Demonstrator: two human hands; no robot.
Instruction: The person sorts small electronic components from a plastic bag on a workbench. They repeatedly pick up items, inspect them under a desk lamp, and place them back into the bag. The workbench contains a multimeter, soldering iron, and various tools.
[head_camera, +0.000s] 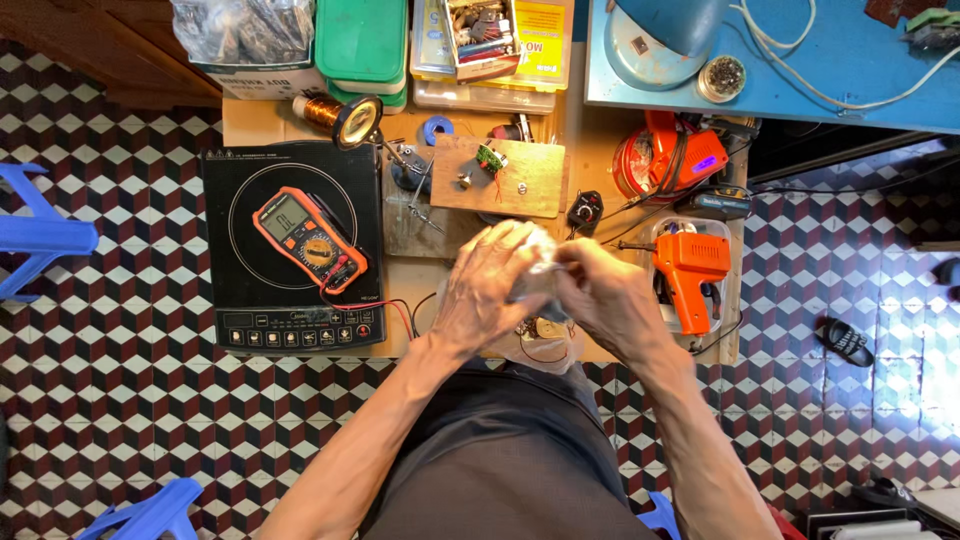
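Both of my hands meet over the near edge of the low wooden table (250, 122), fingers curled in and pinching a small clear plastic bag (535, 278) between them — my left hand (485, 285) cups it from one side with the fingers nearly closed, my right hand (605, 295) grips it from the other, thumb pressed in. What lies inside the bag I cannot tell; a small brass-coloured part (545, 328) shows just below my hands. To my left sits a black induction cooktop (290, 245) with an orange multimeter (310, 240) lying on it, its red lead trailing toward me. Just right of my hands an orange soldering gun (690, 270) rests in a clear tray. Further back stand a small wooden board (500, 175) with parts on it, a magnifier (358, 122), green tubs (362, 45) and a red cable reel (645, 160). Around the table runs a floor of red, black and white cube-pattern tiles (110, 380) — blue plastic stools (40, 235) stand on it, and a sandal (848, 342) lies well to the right.
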